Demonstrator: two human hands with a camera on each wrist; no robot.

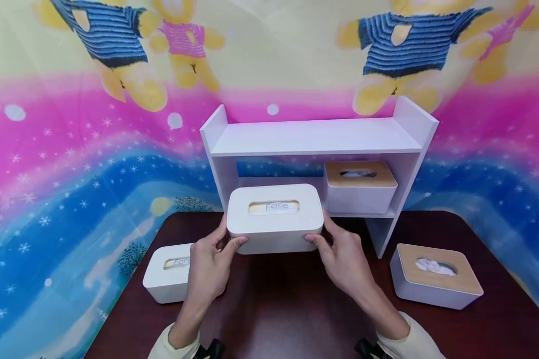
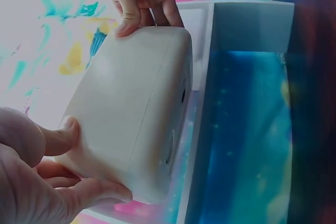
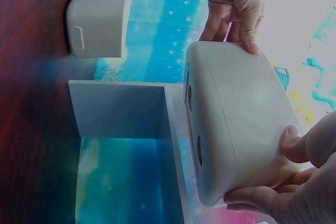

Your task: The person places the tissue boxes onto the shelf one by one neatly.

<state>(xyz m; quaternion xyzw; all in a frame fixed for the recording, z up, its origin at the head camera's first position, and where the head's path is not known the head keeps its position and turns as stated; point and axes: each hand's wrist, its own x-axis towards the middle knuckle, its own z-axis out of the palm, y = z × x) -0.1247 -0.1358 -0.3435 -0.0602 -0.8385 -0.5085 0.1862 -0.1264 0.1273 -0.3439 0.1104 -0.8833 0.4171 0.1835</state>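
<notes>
A white tissue box (image 1: 274,217) with "Face" showing through its top slot is held above the table, in front of the left half of the white shelf's (image 1: 314,137) lower level. My left hand (image 1: 230,237) grips its left end and my right hand (image 1: 320,230) grips its right end, thumbs on top and fingers underneath. In the left wrist view the box (image 2: 131,108) shows its underside, with my left hand (image 2: 79,161) at one end. The right wrist view has the box (image 3: 236,124) held by my right hand (image 3: 273,171).
A wood-lidded tissue box (image 1: 359,184) stands on the shelf's lower level at the right. On the dark table (image 1: 287,304) a second white box (image 1: 170,271) lies at the left and another wood-lidded box (image 1: 435,281) at the right. A colourful cloth hangs behind.
</notes>
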